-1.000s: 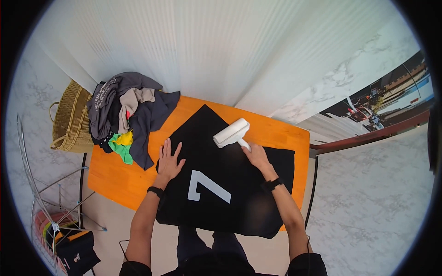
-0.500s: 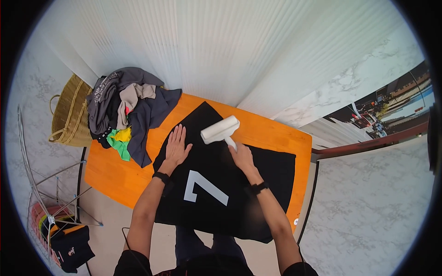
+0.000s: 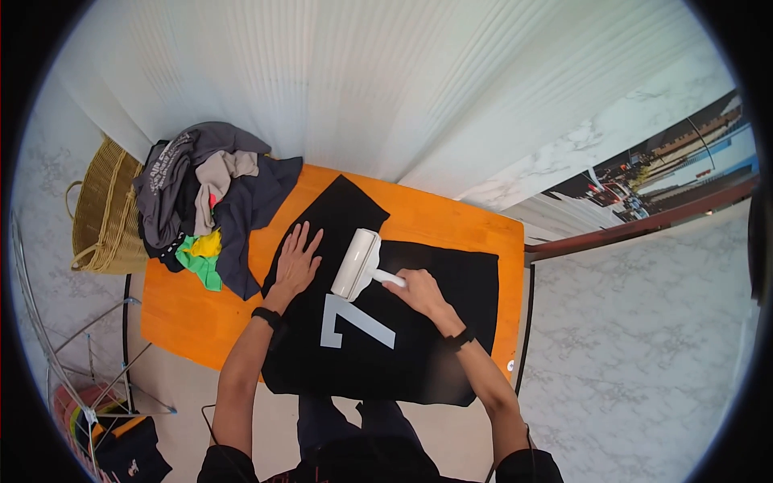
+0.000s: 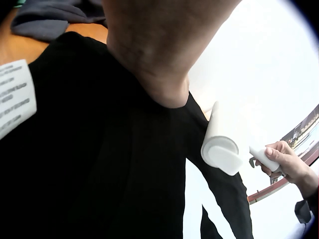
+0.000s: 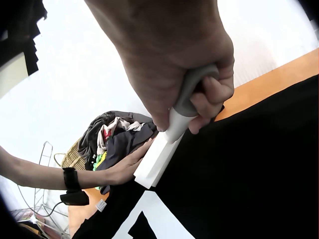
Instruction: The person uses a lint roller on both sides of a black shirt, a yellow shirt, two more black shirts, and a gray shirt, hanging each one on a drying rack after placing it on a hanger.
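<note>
A black shirt (image 3: 322, 370) with a large light-grey "7" (image 3: 354, 322) lies spread on the table. My left hand (image 3: 295, 266) rests flat on its left part, fingers straight and a little apart. In my right hand (image 3: 421, 291) is the handle of a white lint roller (image 3: 357, 264), its head lying over the shirt just above the numeral. The right wrist view shows fingers curled round the grey-and-white grip (image 5: 185, 107). A printed white label (image 4: 17, 97) shows on the shirt in the left wrist view.
On the orange table (image 3: 451, 221), a heap of clothes (image 3: 241, 201) sits at the back left, beside a wicker basket (image 3: 109, 205). A metal drying rack (image 3: 88, 414) with hung garments stands at lower left. Behind the table hangs a white curtain (image 3: 354, 97).
The lint roller has moved left and toward the body across the shirt, its head turning from slanted to nearly upright in view. My left hand stays flat on the shirt.
</note>
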The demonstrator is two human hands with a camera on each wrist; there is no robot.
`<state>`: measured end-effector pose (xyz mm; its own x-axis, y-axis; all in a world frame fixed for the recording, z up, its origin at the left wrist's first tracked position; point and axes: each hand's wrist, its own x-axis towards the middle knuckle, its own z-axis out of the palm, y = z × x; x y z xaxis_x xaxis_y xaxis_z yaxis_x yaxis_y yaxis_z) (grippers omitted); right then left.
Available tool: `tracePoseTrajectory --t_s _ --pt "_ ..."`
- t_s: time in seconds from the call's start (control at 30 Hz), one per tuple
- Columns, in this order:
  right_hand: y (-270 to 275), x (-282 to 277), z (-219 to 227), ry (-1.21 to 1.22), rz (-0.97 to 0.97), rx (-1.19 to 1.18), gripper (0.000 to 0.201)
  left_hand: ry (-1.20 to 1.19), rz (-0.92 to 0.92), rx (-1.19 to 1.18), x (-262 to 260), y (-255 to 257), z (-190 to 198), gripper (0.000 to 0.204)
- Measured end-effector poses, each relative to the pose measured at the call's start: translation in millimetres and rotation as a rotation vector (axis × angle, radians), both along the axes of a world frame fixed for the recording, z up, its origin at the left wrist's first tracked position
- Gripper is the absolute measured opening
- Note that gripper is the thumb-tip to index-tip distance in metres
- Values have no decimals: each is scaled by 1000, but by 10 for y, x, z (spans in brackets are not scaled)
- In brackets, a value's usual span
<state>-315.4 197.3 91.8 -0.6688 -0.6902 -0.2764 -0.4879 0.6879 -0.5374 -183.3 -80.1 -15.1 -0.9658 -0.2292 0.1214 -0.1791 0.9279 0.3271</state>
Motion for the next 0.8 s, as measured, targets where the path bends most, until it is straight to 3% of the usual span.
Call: tracePoseTrajectory --t_s 0.07,0.27,0.4,0.8 --pt "74 -58 -58 9 12 -2 42 -11 -38 -10 -108 18 -56 68" --pt "626 -441 -120 30 -20 70 44 -83 91 -47 -215 100 -108 66" --pt "1237 -813 -134 111 -29 135 45 -68 147 -96 -268 175 -152 68" --pt "3035 -1617 -91 -18 -272 307 50 -155 279 -188 -377 263 -196 68"
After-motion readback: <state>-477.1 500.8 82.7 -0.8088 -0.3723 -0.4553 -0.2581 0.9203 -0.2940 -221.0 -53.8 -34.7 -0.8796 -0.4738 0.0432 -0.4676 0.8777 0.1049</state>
